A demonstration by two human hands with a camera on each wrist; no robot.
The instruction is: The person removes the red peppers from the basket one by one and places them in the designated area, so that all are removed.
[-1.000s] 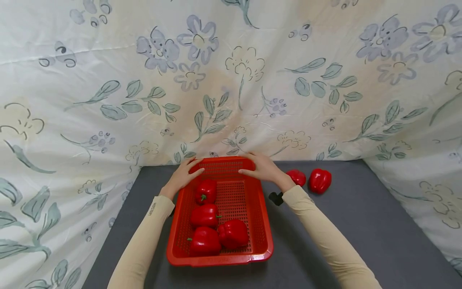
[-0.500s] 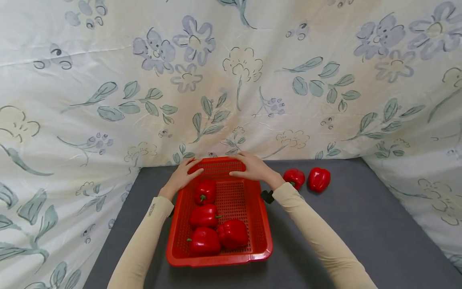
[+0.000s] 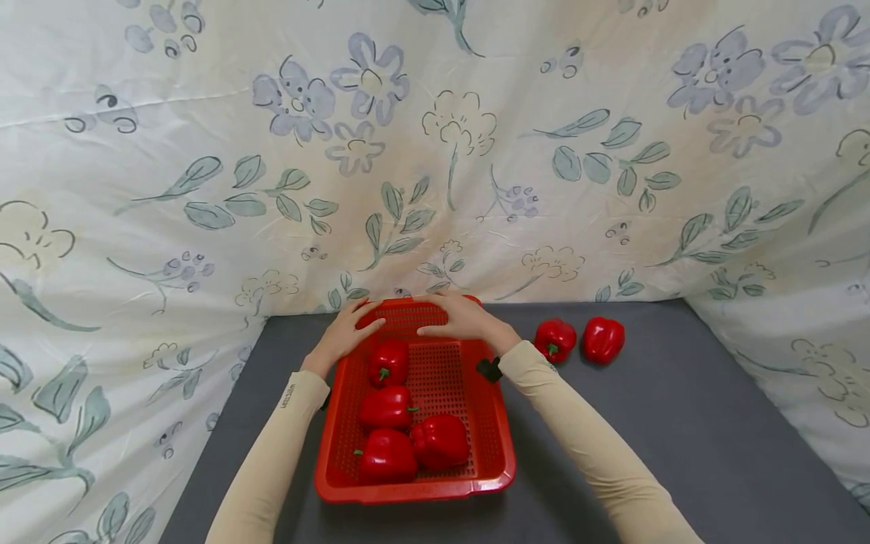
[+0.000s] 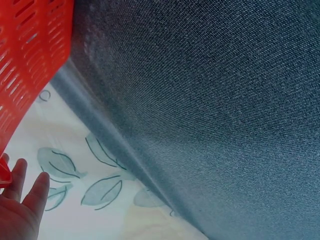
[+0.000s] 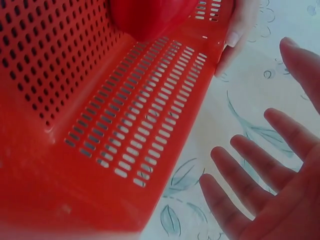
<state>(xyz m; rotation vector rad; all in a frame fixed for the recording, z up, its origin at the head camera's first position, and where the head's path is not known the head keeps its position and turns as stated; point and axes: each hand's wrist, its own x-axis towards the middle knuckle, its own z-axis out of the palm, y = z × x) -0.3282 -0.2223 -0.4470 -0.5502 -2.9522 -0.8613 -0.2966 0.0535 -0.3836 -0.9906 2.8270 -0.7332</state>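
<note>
A red plastic basket (image 3: 509,453) with slotted walls holds several glossy red bell peppers (image 3: 440,441) with green stems. My left hand (image 3: 342,331) rests at its far left corner, thumb spread inward over the basket and fingers along the rim. In the left wrist view, straight fingers (image 4: 37,192) lie beside the red rim. My right hand (image 3: 462,319) reaches across the far rim near its middle, thumb apart from the fingers and nothing between them. Its fingers (image 5: 252,167) look straight and spread in the right wrist view, beyond the slotted wall.
Two more red bell peppers, one with its stem forward (image 3: 555,339) and one to its right (image 3: 603,340), lie on the dark grey cloth (image 3: 700,438) right of the basket. A floral curtain (image 3: 435,151) hangs behind and at the sides.
My right hand has slid left along the far rim, toward the left hand, which uncovers the nearer loose bell pepper. The left hand and the basket have stayed in place.
</note>
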